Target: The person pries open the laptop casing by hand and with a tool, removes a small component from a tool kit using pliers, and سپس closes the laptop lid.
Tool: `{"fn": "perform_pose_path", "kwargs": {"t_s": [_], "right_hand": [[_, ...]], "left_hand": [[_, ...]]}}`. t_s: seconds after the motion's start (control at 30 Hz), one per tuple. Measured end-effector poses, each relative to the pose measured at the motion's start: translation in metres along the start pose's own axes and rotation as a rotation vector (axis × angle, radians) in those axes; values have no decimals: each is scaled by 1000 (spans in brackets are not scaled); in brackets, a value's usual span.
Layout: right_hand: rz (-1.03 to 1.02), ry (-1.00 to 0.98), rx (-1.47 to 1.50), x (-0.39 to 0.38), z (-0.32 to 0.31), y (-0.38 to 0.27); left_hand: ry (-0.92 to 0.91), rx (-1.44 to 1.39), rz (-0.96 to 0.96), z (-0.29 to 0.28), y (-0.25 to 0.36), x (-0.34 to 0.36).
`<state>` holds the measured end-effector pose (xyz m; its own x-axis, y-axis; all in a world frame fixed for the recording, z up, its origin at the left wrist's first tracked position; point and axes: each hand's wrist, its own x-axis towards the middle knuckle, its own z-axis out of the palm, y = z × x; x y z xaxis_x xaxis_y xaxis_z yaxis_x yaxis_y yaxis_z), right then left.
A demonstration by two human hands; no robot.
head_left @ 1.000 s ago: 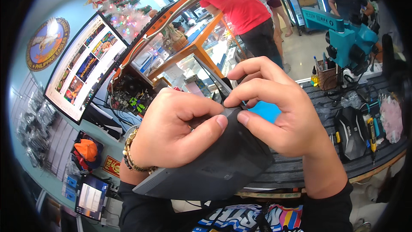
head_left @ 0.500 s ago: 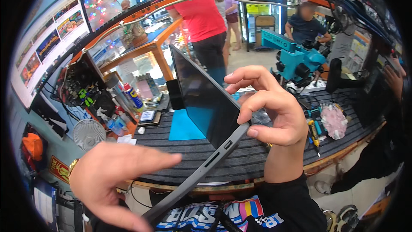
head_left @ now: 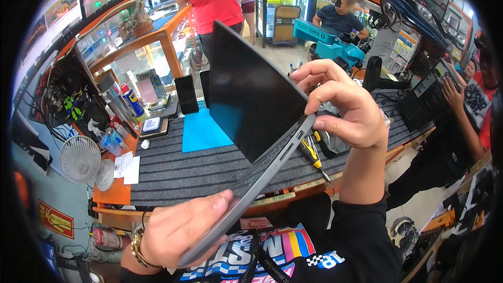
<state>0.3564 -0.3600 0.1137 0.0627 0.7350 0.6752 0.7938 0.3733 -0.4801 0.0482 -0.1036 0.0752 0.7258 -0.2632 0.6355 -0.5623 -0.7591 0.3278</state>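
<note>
A grey laptop (head_left: 251, 188) is held up on edge above the bench, partly opened, its dark screen (head_left: 251, 99) facing left and its side ports toward me. My left hand (head_left: 183, 230) grips the front corner of the laptop's base, thumb on the keyboard side, the other fingers partly hidden behind it. At the hinge end, my right hand (head_left: 348, 105) pinches the laptop's corner between thumb and index finger, with the other fingers curled above the screen's edge. A yellow-and-black screwdriver (head_left: 313, 158) lies on the bench below my right hand.
On the ridged grey mat (head_left: 173, 178) lies a blue sheet (head_left: 201, 133). Spray cans (head_left: 131, 99), bottles and a white fan (head_left: 81, 160) stand left. A teal microscope (head_left: 335, 47) is at the back right. Beyond the right end, another person's hand (head_left: 453, 91) is at a black device (head_left: 422, 105).
My left hand, apart from the laptop before, has closed on its front corner. The laptop is turned so more screen and keyboard edge show. The view has shifted right and downward.
</note>
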Motion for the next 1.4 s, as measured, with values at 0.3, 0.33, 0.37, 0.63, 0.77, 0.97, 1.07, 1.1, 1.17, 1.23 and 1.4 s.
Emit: {"fn": "perform_pose_path", "kwargs": {"t_s": [0.3,0.33,0.37,0.63,0.77,0.97,1.07,1.1,1.17,1.23,1.4], "right_hand": [[53,222,-82,-21,53,-42],[52,247,-134,-21,61,-49],[47,253,-157,-21,67,-55],[99,239,-233,-28,94,-97],[125,200,-273,-31,94,-107],[101,184,-341,-32,95,-108],[72,169,-361,-33,93,-106],[56,162,-353,-34,91,-104],[30,201,-268,-34,89,-99],[16,285,-118,-35,84,-80],[233,460,302,-26,76,-18]], "left_hand": [[-25,-159,-17,-39,-56,-24],[-20,-195,-10,-41,-62,-29],[-22,-196,-14,-41,-65,-34],[19,-282,-49,-37,-66,-67],[19,-251,-9,-35,-65,-71],[29,-255,4,-34,-64,-70],[36,-241,2,-34,-64,-71],[36,-243,2,-33,-64,-71],[38,-227,2,-33,-64,-73],[42,-210,-5,-31,-61,-75],[67,-207,-13,-25,-58,-80]]}}
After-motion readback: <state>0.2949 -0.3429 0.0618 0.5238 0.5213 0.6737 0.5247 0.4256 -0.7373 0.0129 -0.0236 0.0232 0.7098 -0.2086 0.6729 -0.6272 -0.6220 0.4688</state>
